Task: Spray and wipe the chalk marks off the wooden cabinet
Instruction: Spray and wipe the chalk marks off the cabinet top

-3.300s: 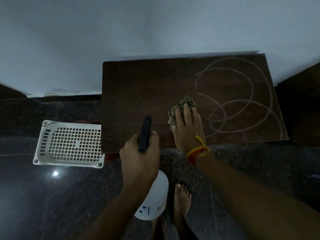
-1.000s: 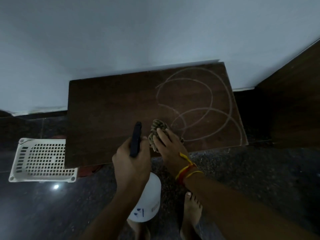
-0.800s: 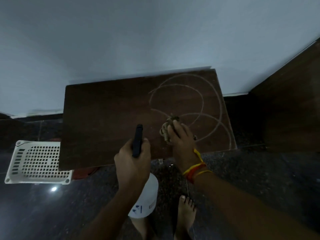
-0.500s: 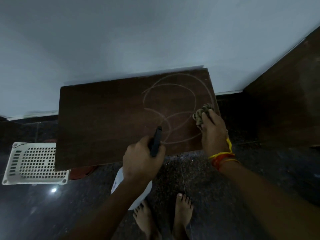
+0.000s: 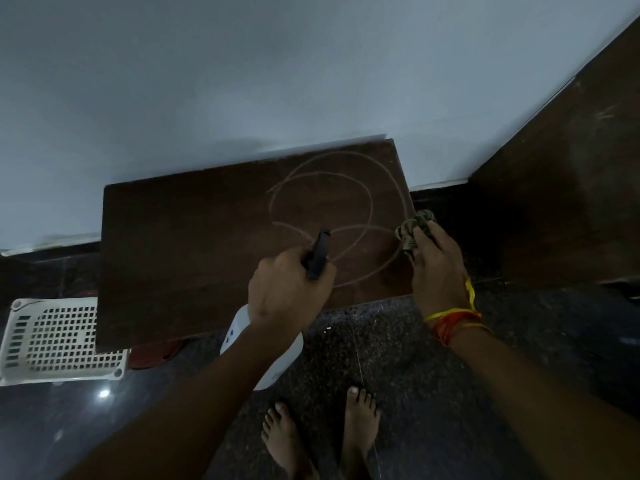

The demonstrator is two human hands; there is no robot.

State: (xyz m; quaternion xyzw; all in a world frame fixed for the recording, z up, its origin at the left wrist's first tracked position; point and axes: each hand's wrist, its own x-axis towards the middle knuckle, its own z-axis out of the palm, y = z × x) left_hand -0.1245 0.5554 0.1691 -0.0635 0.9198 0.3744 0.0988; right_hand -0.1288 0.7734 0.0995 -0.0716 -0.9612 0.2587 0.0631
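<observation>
The dark wooden cabinet top (image 5: 194, 244) stands against the pale wall, with looping chalk marks (image 5: 322, 202) on its right half. My left hand (image 5: 287, 296) grips a white spray bottle (image 5: 277, 362) by its black head, whose nozzle sits over the lower chalk loops. My right hand (image 5: 436, 268) holds a crumpled olive cloth (image 5: 414, 226) at the cabinet's right edge, over the end of a chalk line. Much of the bottle body is hidden under my left forearm.
A white perforated plastic basket (image 5: 59, 341) lies on the dark stone floor left of the cabinet, with something red (image 5: 152, 355) beside it. Dark wooden furniture (image 5: 568, 188) rises on the right. My bare feet (image 5: 322, 434) stand in front of the cabinet.
My right hand has swept the cloth from the middle of the cabinet's front across to its right edge. My left hand with the bottle has shifted right, over the chalk loops.
</observation>
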